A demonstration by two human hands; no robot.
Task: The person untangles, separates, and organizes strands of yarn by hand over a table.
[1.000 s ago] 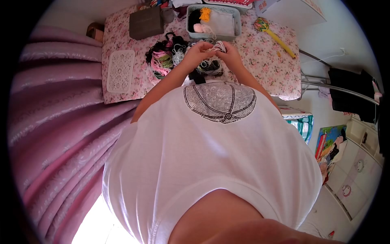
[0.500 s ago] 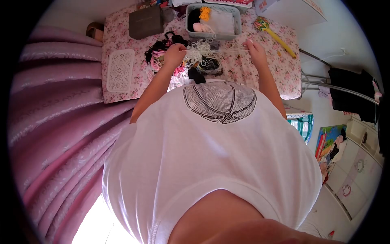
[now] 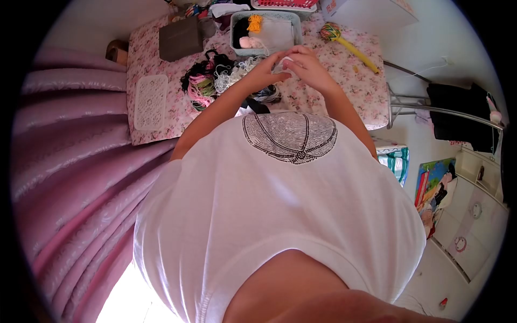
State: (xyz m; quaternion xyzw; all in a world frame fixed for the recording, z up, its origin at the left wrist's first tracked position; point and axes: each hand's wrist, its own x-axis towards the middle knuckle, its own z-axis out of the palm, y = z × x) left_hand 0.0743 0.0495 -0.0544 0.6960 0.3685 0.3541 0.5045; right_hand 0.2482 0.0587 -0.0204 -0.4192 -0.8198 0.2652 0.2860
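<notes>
My left hand [image 3: 265, 74] and my right hand [image 3: 311, 70] meet above the table, just in front of the storage basket [image 3: 266, 52]. White yarn shows between their fingers, and both hands are closed on it. A tangled heap of white yarn [image 3: 224, 81] lies beside and partly behind my left hand. Next to it on the left are black yarn [image 3: 195, 71] and pink yarn [image 3: 198, 96], with some green. My left forearm hides part of the heap.
A flowered table [image 3: 344, 97] bears a dark box [image 3: 180, 39], a white lace-patterned tray [image 3: 150, 102] and a yellow stick with a coloured round head [image 3: 358, 55]. The basket holds orange, pink and black yarn. Pink curtains [image 3: 81, 129] hang at the left.
Half a second ago my hands were apart with white strands stretched between them; now they have come together. The view has shifted, so the table appears slightly further left.
</notes>
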